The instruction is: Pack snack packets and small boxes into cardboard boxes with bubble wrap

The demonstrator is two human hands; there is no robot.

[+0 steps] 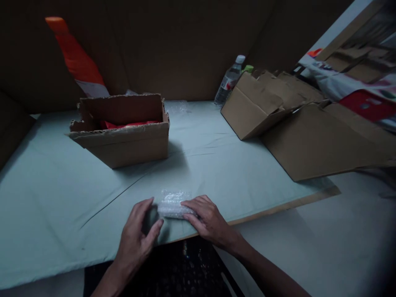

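A small bundle of bubble wrap (173, 205) lies on the pale cloth near the front edge of the table. What is inside it, if anything, I cannot make out. My right hand (208, 216) grips the bundle's right end, fingers on top and thumb along the near side. Just left of the bundle, my left hand (138, 231) is held with thumb and fingers apart and nothing between them. A narrow gap separates it from the wrap.
An open cardboard box (136, 144) with red contents stands behind the hands. An orange bottle-shaped thing (77, 57) rises behind it. Back right are a clear plastic bottle (229, 82) and cardboard boxes (256, 103). The cloth-covered table (62, 185) ends close to my body.
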